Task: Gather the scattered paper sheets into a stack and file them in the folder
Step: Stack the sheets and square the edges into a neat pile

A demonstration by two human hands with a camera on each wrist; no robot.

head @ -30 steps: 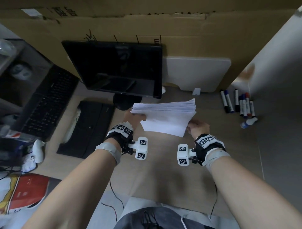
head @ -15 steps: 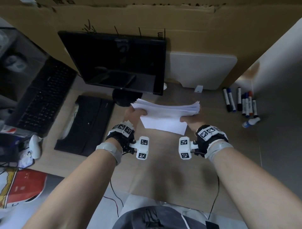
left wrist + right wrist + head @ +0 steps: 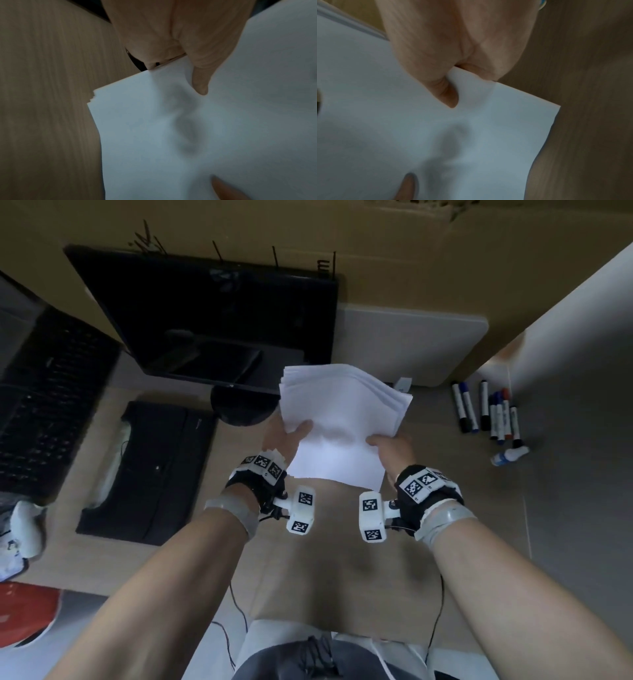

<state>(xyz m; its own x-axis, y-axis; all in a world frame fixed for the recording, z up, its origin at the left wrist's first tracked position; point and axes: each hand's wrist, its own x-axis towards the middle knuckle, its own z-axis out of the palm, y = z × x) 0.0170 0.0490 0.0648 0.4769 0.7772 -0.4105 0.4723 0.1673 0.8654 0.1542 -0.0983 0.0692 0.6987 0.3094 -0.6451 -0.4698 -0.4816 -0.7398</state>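
Pinching the paper stack (image 3: 339, 419) above the worktop (image 3: 329, 570), both hands grip; wrist views show each thumb on top, left hand (image 3: 173, 33), right hand (image 3: 453, 40).

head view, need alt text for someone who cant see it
Two hands, left hand and right hand, hold a stack of white paper by its sides above a wooden desk. Behind it stands a dark monitor, with a black keyboard to the left and markers to the right.

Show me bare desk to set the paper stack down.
Free: wood just below the paper stack, between both wrists and the desk's near edge. Crowded: black folder and keyboard left, monitor behind, markers right.
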